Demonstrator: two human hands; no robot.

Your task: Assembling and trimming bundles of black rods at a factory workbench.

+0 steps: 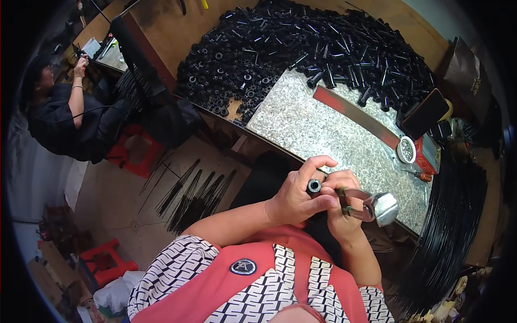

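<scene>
Close in front of my chest, at the near edge of the speckled work surface (pixel 291 118), both my hands are together. My left hand (pixel 293 196) is closed round a black hollow tube (pixel 314 186), its open round end facing up toward me. My right hand (pixel 344 215) grips a pair of pincers (pixel 368 209), with their broad silver head pointing to the right. The fingers of both hands meet near the tube, and part of the pincers' handles is hidden by them. What the right fingertips touch behind the tube is hidden.
A heap of black tubes and ring-shaped parts (pixel 301 37) covers the back. A red flat bar (pixel 355 116), a small white cup (pixel 406 149), and a phone-like dark slab (pixel 424 114) lie rightward. Long black rods (pixel 447 215) hang at right. Another person (pixel 64 113) works at far left.
</scene>
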